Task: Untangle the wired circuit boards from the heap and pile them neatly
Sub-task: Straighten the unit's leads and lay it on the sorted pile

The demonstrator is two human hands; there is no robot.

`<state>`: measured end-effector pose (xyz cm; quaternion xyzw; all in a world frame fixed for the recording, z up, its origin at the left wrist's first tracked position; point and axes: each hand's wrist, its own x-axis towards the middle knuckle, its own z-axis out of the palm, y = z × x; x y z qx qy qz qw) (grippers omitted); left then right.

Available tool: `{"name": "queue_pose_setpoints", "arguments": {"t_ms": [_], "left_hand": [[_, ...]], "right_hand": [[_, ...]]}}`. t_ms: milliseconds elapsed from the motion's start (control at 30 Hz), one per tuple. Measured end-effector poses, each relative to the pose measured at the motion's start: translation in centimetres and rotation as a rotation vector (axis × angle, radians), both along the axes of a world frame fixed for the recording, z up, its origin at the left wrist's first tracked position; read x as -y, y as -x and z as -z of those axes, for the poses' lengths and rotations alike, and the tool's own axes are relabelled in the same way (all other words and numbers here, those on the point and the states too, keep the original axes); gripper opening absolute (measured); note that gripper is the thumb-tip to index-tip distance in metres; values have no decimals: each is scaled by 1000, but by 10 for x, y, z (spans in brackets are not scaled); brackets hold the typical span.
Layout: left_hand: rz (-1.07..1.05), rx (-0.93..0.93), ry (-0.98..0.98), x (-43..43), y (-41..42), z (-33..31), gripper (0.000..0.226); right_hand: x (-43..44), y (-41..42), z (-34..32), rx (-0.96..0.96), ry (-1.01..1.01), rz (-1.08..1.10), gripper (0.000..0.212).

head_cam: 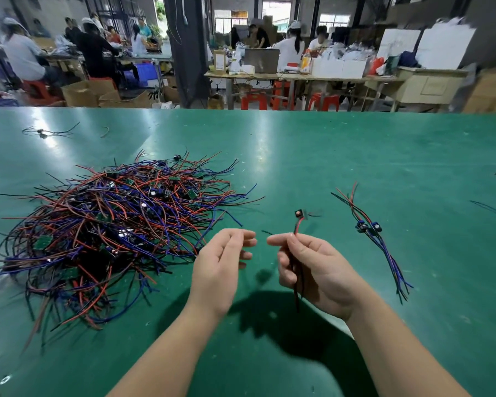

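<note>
Fingers (290,249) of right hand (315,267) pinch wired board (299,215); left hand (221,262) relaxed, empty.

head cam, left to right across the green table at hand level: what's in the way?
tangled heap → left hand, holding nothing → right hand, gripping the wires of one wired board → small sorted pile of wired boards
</note>
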<state>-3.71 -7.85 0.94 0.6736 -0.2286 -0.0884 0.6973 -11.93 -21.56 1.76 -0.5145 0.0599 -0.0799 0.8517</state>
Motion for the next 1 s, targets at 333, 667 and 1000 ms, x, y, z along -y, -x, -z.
{"name": "queue_pose_setpoints", "arguments": {"t_ms": [333,667,1000], "left_hand": [[-22,-354,182,3,-8,1,6],[-168,37,-177,-4,-14,-4,27],[349,-696,276,-3,6,-20,26]], "right_hand": [[-10,6,3,-65,193,-167,23],[-7,7,2,-51,491,-117,26],[-8,18,-7,-201,458,-494,29]]}}
